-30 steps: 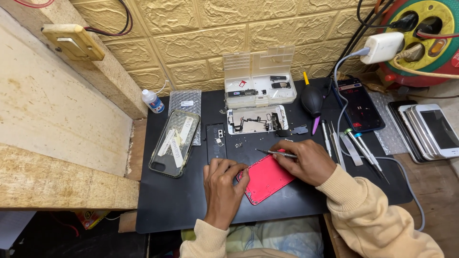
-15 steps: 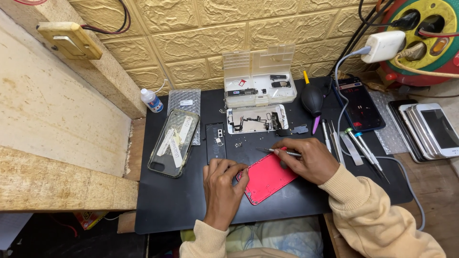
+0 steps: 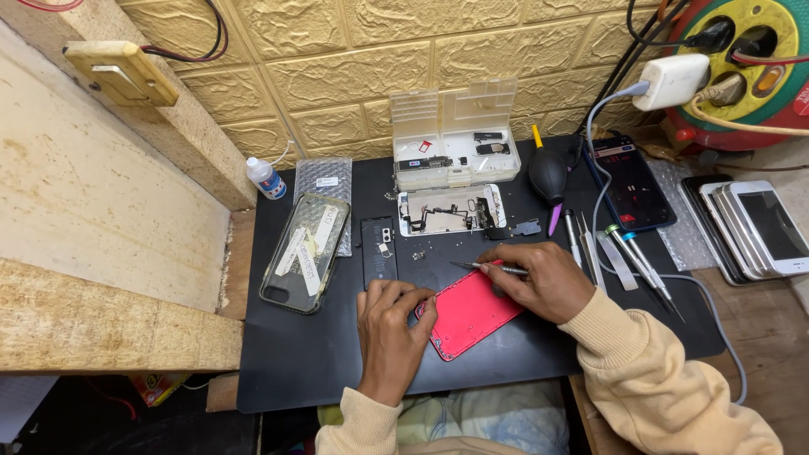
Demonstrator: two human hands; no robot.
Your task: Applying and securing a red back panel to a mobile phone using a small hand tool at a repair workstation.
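Observation:
A red phone back housing lies tilted on the black work mat. My left hand rests on the housing's left edge and steadies it with the fingertips. My right hand lies over the housing's upper right corner and grips a thin screwdriver whose tip points left above the housing. Just beyond the hands lie an opened white phone frame with its inner parts showing and a black battery.
A clear parts box stands open at the mat's back. A phone in a clear case and a small bottle sit left. A black air blower, tweezers and screwdrivers, a dark phone and stacked phones lie right.
My right hand with the screwdriver has shifted slightly right and back over the housing's upper corner. My left hand stays on the housing's left edge.

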